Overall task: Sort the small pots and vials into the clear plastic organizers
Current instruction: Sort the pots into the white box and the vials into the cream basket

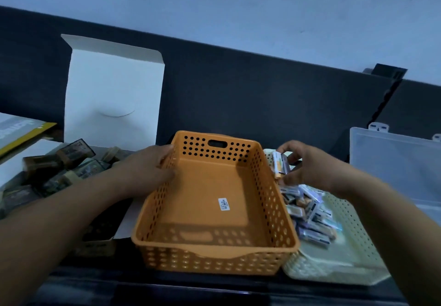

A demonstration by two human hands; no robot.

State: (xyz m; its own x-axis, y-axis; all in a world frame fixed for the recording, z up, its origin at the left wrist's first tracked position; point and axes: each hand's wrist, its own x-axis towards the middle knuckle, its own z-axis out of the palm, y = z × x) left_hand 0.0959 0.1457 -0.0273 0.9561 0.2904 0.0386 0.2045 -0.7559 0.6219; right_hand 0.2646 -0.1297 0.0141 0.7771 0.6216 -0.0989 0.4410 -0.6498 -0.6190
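An empty orange perforated basket (274, 212) stands in the middle of the dark surface. My left hand (148, 169) grips its left wall near the far corner, thumb inside. My right hand (303, 169) pinches a small vial box (279, 163) just beyond the basket's right rim. Several more small vials and boxes (310, 212) lie heaped in a pale green basket (353, 258) at the right. A clear plastic organizer (396, 162) stands open at the far right.
At the left, a white cardboard box (112, 95) stands with its lid raised, and several small dark pots (59, 169) are piled inside it. A yellow-edged booklet (21, 131) lies at the far left. A dark panel backs the surface.
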